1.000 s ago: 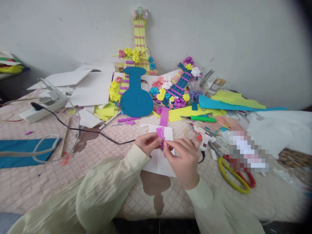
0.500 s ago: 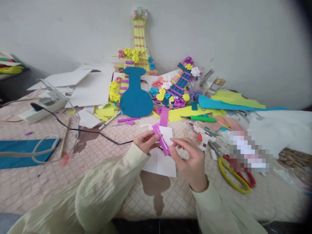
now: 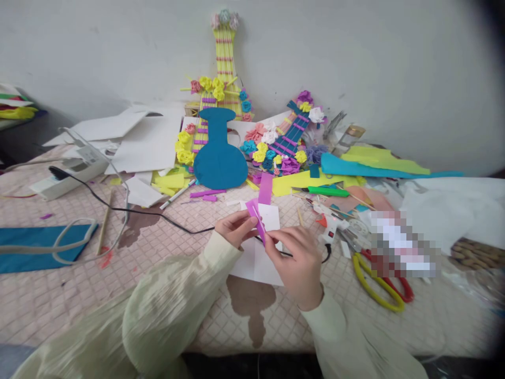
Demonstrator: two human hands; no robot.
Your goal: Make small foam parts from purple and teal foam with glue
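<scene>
Over patterned cloth (image 3: 71, 289), the right hand (image 3: 298, 263) again pinches the purple strip (image 3: 260, 229).

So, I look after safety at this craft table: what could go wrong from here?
The black cord passes behind the left hand and the right hand to the glue gun, so a snag might drag the gun. Its orange tip lies near the right hand; if hot, it could burn a finger. The purple strip is held in the left hand, with the right hand at its lower end, so uneven pulling may tear it.
</scene>
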